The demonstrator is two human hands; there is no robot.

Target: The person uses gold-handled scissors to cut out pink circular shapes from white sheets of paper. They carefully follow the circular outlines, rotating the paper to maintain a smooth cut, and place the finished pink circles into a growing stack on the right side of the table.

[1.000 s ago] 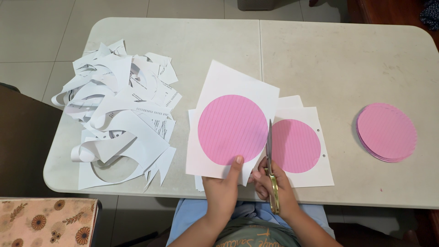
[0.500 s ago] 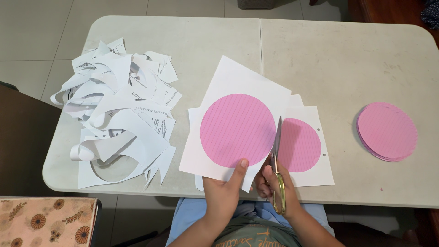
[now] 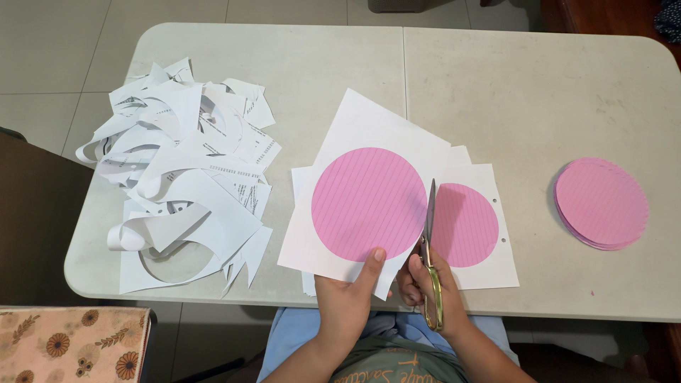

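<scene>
1. Landmark: white sheet with pink circle (image 3: 369,202), which I see tilted over the bench (image 3: 496,85) near its front edge.
2. Left hand (image 3: 347,298): pinching the sheet's lower edge, thumb on top.
3. Right hand (image 3: 425,284): closed through gold-handled scissors (image 3: 430,234), blades at the circle's right rim.
4. Second printed sheet (image 3: 472,227): under, right of landmark.
5. Pink disc stack (image 3: 601,203): far right.
6. White offcuts (image 3: 177,177): left.

From my remote seat: heap of white paper offcuts (image 3: 181,170) at nine o'clock on the beige folding table (image 3: 496,85). Stack of cut pink discs (image 3: 601,203) at three o'clock. Floral cushion (image 3: 71,344) at seven o'clock, off the table edge. Tiled floor (image 3: 57,64) at ten o'clock.
</scene>
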